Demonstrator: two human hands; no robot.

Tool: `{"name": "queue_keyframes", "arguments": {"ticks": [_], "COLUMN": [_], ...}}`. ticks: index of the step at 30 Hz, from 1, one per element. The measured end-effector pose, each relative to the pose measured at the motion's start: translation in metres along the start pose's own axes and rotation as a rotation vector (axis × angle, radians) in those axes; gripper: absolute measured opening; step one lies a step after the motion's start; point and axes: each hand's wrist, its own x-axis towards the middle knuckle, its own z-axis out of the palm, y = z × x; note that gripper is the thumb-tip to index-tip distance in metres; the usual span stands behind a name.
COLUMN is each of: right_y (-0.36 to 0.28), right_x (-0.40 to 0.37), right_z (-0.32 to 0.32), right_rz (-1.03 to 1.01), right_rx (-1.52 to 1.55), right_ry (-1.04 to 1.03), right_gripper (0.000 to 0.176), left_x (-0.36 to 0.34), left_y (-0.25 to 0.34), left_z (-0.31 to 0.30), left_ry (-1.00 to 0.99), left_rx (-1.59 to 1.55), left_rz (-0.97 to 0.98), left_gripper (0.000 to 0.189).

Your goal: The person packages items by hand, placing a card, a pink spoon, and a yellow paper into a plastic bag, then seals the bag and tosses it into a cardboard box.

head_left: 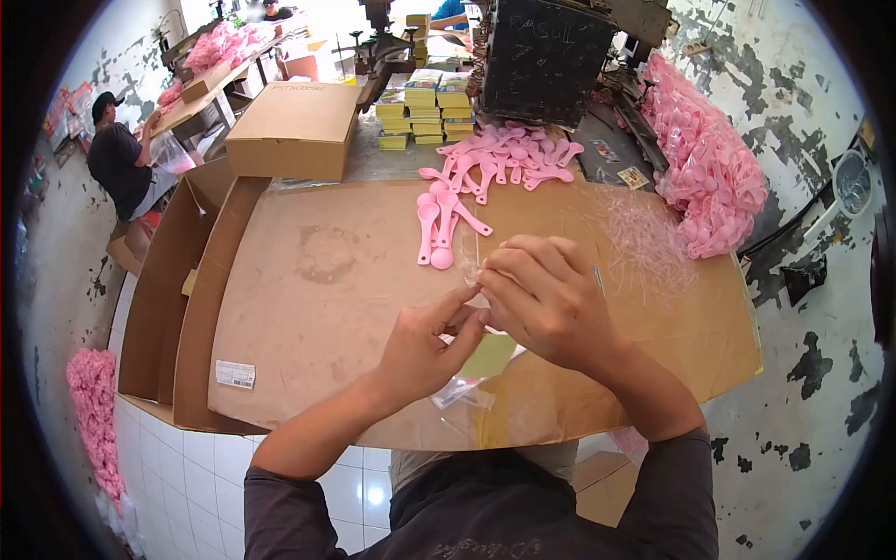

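Over the cardboard-covered table (317, 308), my left hand (434, 341) and my right hand (546, 294) meet with fingertips nearly touching. Both are closed at a thin clear plastic piece (470, 265), though which fingers grip it is hard to make out. Below them lie a clear plastic bag (464, 392) and a pale green card (489, 356), partly hidden by my hands. Just beyond my hands rests a small group of pink spoons (427, 224). A larger heap of pink spoons (504, 149) lies behind it.
A closed carton (291, 131) and stacked card packs (425, 101) stand at the back, beside a dark machine (537, 65). Clear plastic strips (644, 243) and bagged pink items (705, 159) lie right. An open carton (154, 327) is left; a person (126, 159) sits beyond.
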Motion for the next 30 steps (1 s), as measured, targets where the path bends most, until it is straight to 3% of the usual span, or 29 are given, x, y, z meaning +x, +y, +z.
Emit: {"name": "queue_keyframes", "arguments": {"ticks": [5,10,12,14,16,19,22,25,28,30], "right_y": [0.003,0.042,0.069,0.102,0.147,0.206,0.199,0.175,0.130,0.087], "right_x": [-0.009,-0.014,-0.034,-0.068,-0.115,-0.180,-0.205,-0.184,-0.131,-0.099], "right_z": [0.007,-0.002,-0.030,-0.074,-0.079,-0.055,-0.052,-0.062,-0.046,-0.032], "right_rz": [-0.071,0.311,0.673,0.720,0.872,1.056,0.512,0.589,0.843,0.974], "right_rx": [-0.163,0.200,0.868,1.472,1.122,0.578,-0.641,-0.681,0.076,0.656], "right_ry": [-0.097,0.130,-0.002,-0.151,-0.161,-0.176,-0.121,-0.167,-0.063,-0.348], "right_gripper": [0.019,0.009,0.007,0.012,0.011,0.027,0.036,0.041,0.042,0.038], "left_x": [0.001,0.005,0.007,0.008,0.010,0.012,0.014,0.013,0.014,0.013], "left_y": [0.002,0.001,0.003,-0.009,-0.012,-0.010,-0.003,-0.004,-0.011,-0.012], "left_z": [0.003,0.000,-0.003,-0.004,-0.004,-0.002,-0.003,0.001,0.003,0.002], "left_ry": [-0.061,-0.105,-0.094,-0.019,0.034,0.059,0.040,0.038,0.018,-0.001], "left_rx": [0.218,0.032,-0.187,-0.227,-0.267,-0.300,-0.281,-0.331,-0.356,-0.350], "left_rz": [0.039,-0.044,-0.149,-0.163,-0.162,-0.166,-0.196,-0.185,-0.165,-0.199], "left_gripper": [0.040,0.035,0.033,0.032,0.032,0.034,0.035,0.036,0.035,0.035]}}
